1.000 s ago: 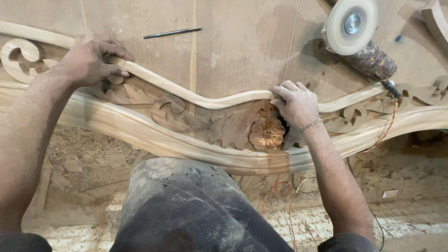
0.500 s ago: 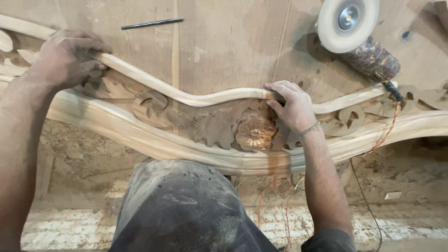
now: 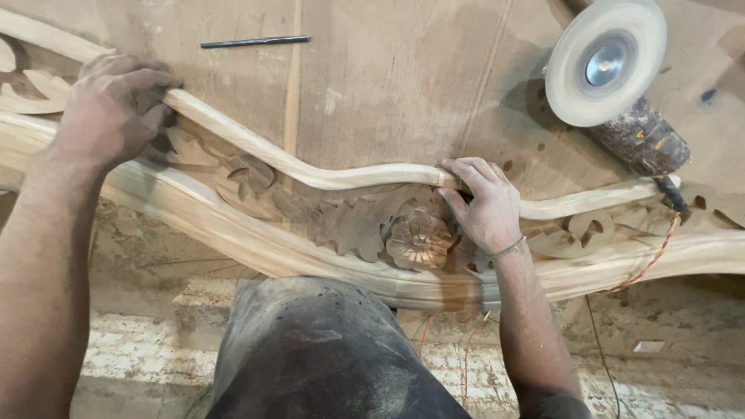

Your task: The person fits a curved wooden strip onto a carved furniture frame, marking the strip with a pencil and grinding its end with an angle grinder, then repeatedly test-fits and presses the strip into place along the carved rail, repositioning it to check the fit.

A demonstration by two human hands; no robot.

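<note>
A long carved wooden crest rail point(image 3: 256, 240) lies across the workbench point(image 3: 403, 85), its wavy top moulding point(image 3: 349, 177) running from the upper left to the right edge and its thicker lower rail sweeping beneath. The left hand point(image 3: 112, 109) is closed over the moulding near its left end, fingers wrapped across the top edge and knuckles up, so the wood passes under the palm and comes out to the right of it. The right hand point(image 3: 485, 206) sits near the middle of the piece, fingers curled over the same moulding where it dips, palm resting on the leaf carving; whether the thumb closes beneath the moulding cannot be told (it is hidden by the hand itself). Just left of that hand, touching its heel, is a carved flower rosette point(image 3: 419, 239), with leaf scrolls spreading away on both sides. An angle grinder with a pale sanding disc point(image 3: 605, 62) lies on the bench well up and to the right, apart from both hands, its cord trailing down over the rail. A thin dark metal rod point(image 3: 254, 41) lies at the top of the bench. The person's dusty dark trouser leg point(image 3: 318, 357) fills the lower centre.
</note>
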